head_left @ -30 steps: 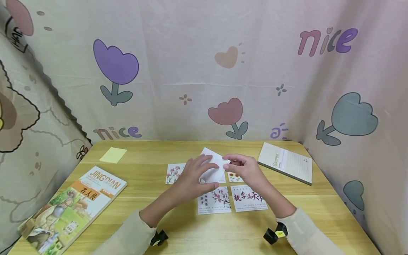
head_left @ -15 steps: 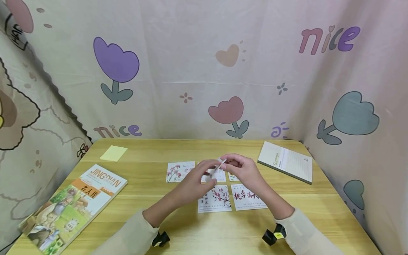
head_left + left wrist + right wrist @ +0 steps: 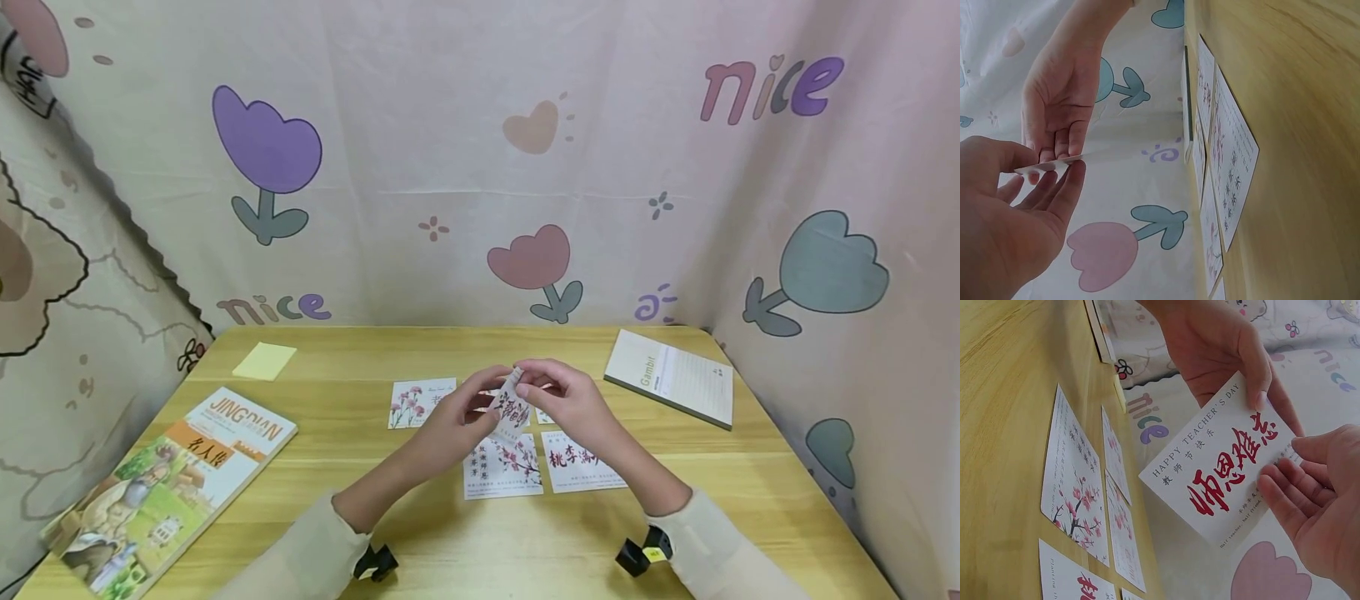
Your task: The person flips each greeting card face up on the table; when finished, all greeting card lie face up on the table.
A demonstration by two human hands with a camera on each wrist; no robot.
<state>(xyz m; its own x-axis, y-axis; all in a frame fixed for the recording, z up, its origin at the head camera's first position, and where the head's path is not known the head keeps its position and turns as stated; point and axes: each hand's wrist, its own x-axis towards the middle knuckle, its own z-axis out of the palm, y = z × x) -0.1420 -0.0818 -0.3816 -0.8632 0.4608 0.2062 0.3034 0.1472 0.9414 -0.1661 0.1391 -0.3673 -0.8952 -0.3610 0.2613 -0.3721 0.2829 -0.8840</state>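
Both hands hold one white greeting card (image 3: 512,414) tilted above the table, its face printed with red brush characters. In the right wrist view its face reads "HAPPY TEACHER'S DAY". My left hand (image 3: 453,425) pinches one side, thumb on the printed face and fingers behind. At the opposite corner, my right hand (image 3: 570,398) has its thumb and fingertips on the card. Under the hands lie more cards: a carnation card (image 3: 420,404), a plum-blossom card (image 3: 504,471) and a red-lettered card (image 3: 577,462). Two at the back are mostly hidden by the hands.
A colourful book (image 3: 176,492) lies at the left of the wooden table (image 3: 465,542), with a yellow sticky-note pad (image 3: 264,361) behind it. The Gambit notebook (image 3: 671,379) is at the back right. A patterned curtain (image 3: 405,167) hangs behind the table.
The held card has been turned over: its blank white back showed first, then its thin edge, and now its printed face. Both hands stay above the laid-out cards.
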